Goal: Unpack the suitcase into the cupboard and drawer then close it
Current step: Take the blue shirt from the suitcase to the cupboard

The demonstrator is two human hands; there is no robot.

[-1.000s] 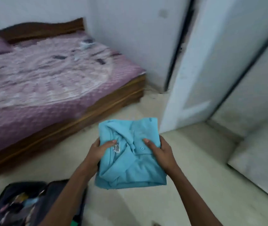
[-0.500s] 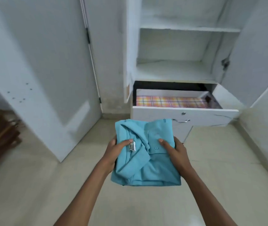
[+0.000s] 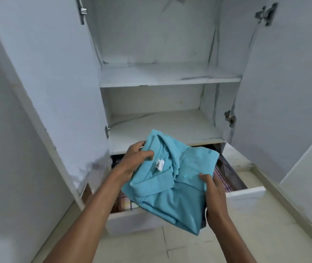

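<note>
Head view: your left hand (image 3: 136, 160) and right hand (image 3: 213, 194) pinch the folded teal shirt (image 3: 172, 179), frame centre, above the open drawer (image 3: 244, 196). Lower it flat onto the checked cloth (image 3: 125, 202), collar level.

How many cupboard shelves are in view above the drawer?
2: an upper shelf and a lower shelf just above the open drawer. Any higher ones are out of frame.
</note>
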